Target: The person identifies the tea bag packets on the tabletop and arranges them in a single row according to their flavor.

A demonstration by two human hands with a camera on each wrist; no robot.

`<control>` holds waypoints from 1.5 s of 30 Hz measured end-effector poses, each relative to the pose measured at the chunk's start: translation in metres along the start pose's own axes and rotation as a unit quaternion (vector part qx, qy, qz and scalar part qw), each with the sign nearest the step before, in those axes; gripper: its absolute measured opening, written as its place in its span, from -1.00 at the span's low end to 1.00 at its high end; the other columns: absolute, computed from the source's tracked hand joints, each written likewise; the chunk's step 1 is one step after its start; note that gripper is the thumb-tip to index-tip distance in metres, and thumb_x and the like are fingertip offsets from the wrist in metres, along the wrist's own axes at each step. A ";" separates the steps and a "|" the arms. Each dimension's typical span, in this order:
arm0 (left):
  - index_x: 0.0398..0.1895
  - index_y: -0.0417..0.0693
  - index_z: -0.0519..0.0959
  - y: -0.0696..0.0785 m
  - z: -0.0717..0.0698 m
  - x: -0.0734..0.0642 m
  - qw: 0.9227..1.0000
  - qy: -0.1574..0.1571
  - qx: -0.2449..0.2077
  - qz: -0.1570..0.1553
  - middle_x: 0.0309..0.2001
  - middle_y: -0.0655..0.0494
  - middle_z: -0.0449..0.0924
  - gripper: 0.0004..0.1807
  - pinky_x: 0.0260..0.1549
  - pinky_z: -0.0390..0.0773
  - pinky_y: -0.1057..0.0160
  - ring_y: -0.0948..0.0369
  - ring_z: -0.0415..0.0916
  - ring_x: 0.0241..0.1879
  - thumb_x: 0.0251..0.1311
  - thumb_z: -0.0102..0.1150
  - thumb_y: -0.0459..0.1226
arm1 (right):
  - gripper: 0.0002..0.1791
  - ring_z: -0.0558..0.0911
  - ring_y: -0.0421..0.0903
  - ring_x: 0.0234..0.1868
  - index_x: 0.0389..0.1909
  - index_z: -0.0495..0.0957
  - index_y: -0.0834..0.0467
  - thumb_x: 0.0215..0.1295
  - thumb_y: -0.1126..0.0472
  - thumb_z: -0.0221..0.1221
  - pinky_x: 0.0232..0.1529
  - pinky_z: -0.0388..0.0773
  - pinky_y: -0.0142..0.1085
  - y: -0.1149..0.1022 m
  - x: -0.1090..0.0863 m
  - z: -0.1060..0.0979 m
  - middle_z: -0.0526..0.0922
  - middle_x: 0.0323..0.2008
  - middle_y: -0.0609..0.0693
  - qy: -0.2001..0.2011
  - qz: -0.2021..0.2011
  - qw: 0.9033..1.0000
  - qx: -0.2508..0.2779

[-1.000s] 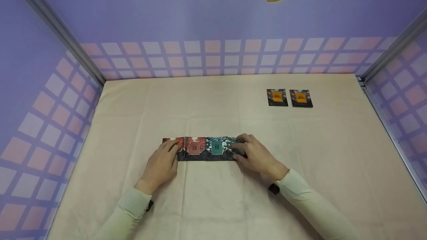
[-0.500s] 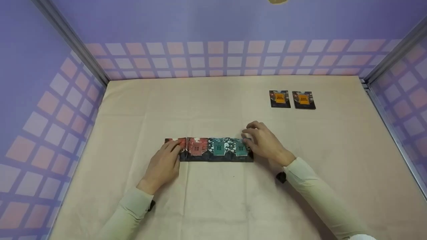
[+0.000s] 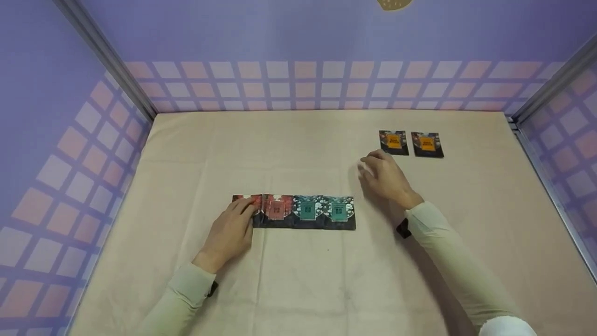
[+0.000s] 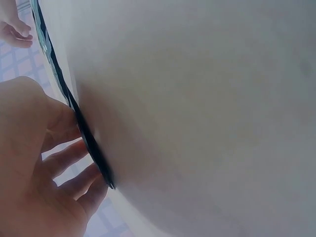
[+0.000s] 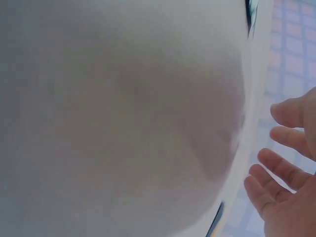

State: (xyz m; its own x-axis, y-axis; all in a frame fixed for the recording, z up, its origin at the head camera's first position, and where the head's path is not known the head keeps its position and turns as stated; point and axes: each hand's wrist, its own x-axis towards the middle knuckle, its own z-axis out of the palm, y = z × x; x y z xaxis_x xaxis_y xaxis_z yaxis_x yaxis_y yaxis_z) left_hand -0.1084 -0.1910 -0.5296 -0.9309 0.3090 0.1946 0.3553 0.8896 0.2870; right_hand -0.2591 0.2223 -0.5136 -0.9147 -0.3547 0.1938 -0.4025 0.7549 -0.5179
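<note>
Four-sided flat sachets lie in a row side by side on the cloth. At its left end is a red sachet [image 3: 237,198], partly hidden under my left hand [image 3: 228,231], whose fingers rest on it. Beside it come another red sachet [image 3: 277,211], a green sachet [image 3: 308,211] and a second green sachet [image 3: 339,211] at the right end. In the left wrist view, my fingers [image 4: 74,159] lie spread against the dark edge of a sachet. My right hand [image 3: 389,179] is above the cloth, loosely bent with nothing in it, just below an orange-labelled sachet [image 3: 394,142].
Another orange-labelled sachet [image 3: 427,144] lies to the right of the first, near the back. A pale cloth [image 3: 298,280] covers the table. Purple checked walls [image 3: 308,84] stand at the back and both sides.
My right hand has let go of the right-end green sachet and moved away, up and right toward the orange-labelled ones. My left hand stays on the red sachet.
</note>
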 end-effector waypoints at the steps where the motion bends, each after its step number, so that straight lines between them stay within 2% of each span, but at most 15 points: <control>1: 0.25 -0.28 0.62 0.000 0.000 0.000 1.000 -0.001 -0.001 -0.002 0.37 -0.20 0.57 -0.65 0.36 0.55 -0.18 -0.17 0.48 0.41 0.51 0.06 -0.38 | -0.62 0.59 0.25 0.17 0.22 0.66 0.37 0.47 0.30 0.25 0.31 0.57 0.14 0.003 0.002 0.000 0.61 0.16 0.30 0.005 0.005 1.000 0.003; 6: 0.29 -0.28 0.61 0.001 0.000 -0.001 1.000 -0.009 -0.005 -0.009 0.38 -0.20 0.56 -0.63 0.40 0.52 -0.19 -0.18 0.46 0.43 0.52 0.05 -0.36 | -0.61 0.56 0.31 0.27 0.23 0.65 0.37 0.51 0.25 0.22 0.37 0.52 0.21 0.015 0.012 -0.001 0.59 0.22 0.34 0.018 0.035 0.999 0.007; 14: 0.29 -0.29 0.61 0.000 0.001 0.001 1.000 -0.005 -0.003 -0.006 0.37 -0.21 0.57 -0.63 0.39 0.53 -0.20 -0.19 0.47 0.42 0.53 0.05 -0.36 | -0.61 0.52 0.35 0.33 0.26 0.63 0.38 0.55 0.25 0.17 0.39 0.49 0.25 0.032 0.025 -0.005 0.57 0.27 0.37 0.028 0.033 0.999 -0.026; 23: 0.28 -0.27 0.62 0.001 0.001 0.003 1.000 -0.003 -0.003 0.000 0.37 -0.19 0.58 -0.64 0.44 0.49 -0.16 -0.17 0.48 0.42 0.54 0.05 -0.34 | -0.57 0.42 0.38 0.46 0.31 0.58 0.40 0.55 0.28 0.15 0.52 0.35 0.25 0.057 0.037 -0.014 0.47 0.39 0.40 0.041 0.064 0.996 -0.048; 35: 0.29 -0.26 0.62 -0.001 -0.001 0.000 1.000 -0.007 0.000 -0.013 0.38 -0.18 0.57 -0.63 0.43 0.49 -0.15 -0.15 0.46 0.43 0.55 0.04 -0.33 | -0.52 0.34 0.46 0.52 0.40 0.50 0.42 0.57 0.33 0.04 0.57 0.23 0.34 0.071 0.048 -0.017 0.35 0.50 0.45 0.025 0.086 0.995 -0.038; 40: 0.29 -0.25 0.61 -0.001 -0.002 -0.001 1.000 -0.011 0.000 -0.017 0.38 -0.18 0.57 -0.63 0.43 0.50 -0.15 -0.15 0.46 0.43 0.56 0.04 -0.32 | -0.50 0.29 0.46 0.56 0.44 0.45 0.43 0.58 0.34 0.00 0.61 0.14 0.33 0.071 0.048 -0.017 0.31 0.54 0.45 0.008 0.080 0.996 -0.049; 45: 0.27 -0.23 0.62 0.000 -0.002 0.000 1.000 -0.013 -0.004 -0.013 0.39 -0.15 0.56 -0.65 0.43 0.50 -0.15 -0.12 0.46 0.44 0.56 0.02 -0.34 | -0.49 0.29 0.45 0.56 0.44 0.43 0.46 0.56 0.38 -0.03 0.60 0.18 0.30 0.071 0.048 -0.018 0.31 0.52 0.48 0.002 0.067 0.996 -0.057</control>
State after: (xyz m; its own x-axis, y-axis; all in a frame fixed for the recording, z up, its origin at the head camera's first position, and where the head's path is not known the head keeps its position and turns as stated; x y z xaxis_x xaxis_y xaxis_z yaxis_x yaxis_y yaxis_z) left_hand -0.1081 -0.1916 -0.5276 -0.9417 0.2946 0.1625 0.3316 0.8944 0.3001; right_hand -0.3323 0.2690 -0.5267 -0.9606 -0.2446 0.1317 -0.2778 0.8530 -0.4419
